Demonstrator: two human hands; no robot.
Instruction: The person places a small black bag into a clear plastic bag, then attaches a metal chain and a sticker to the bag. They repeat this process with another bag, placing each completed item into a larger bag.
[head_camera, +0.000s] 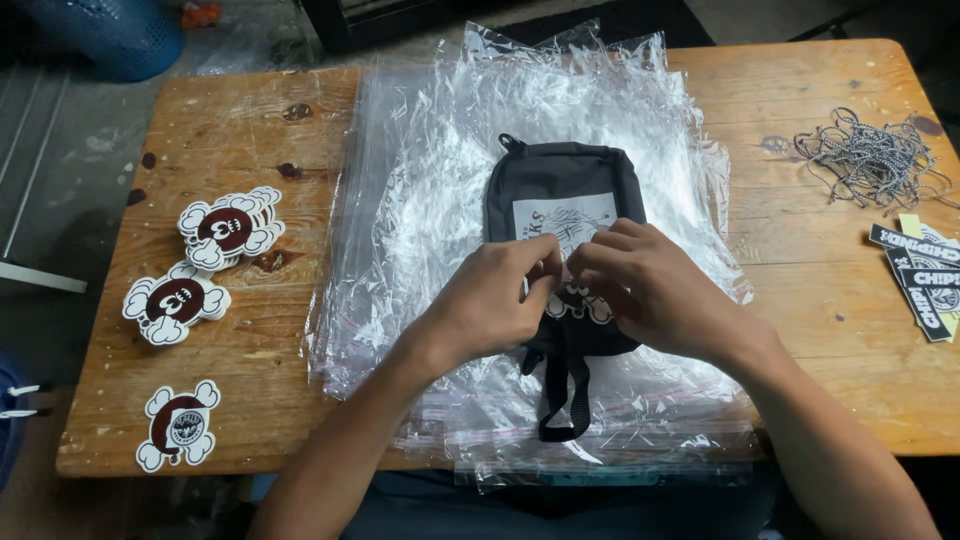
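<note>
While the black pouch (565, 215) lies flat on top of a thick stack of clear plastic bags (420, 200) in the middle of the wooden table (800, 90), both hands are down on its lower half. The pouch carries a pale printed patch on its front, a small loop at its top left corner, and a black strap (562, 400) trailing off its bottom end toward the near table edge. And there is the left hand (495, 300), fingers curled in, pinching at something small right at the pouch's front; the right hand (650, 285) meets it fingertip to fingertip, also pinched in. Between and just under those fingers a white-edged, bone-shaped sticker (585, 305) peeks out against the black fabric. Exactly which hand has the grip on it I cannot tell, the fingers cover too much.

Out to the left, on bare wood, sit more of those stickers: a fanned pile of brown-and-white crossbone stickers (232, 226) farthest back, a smaller pile (176, 302) nearer, and a single sticker (180, 427) by the near left corner. Over on the right, a tangle of grey string (875, 160) lies well clear of the bags, and below it a spread of black strip stickers (925, 280) reaches the table's right edge. A blue plastic container (95, 35) stands on the floor beyond the far left corner.
</note>
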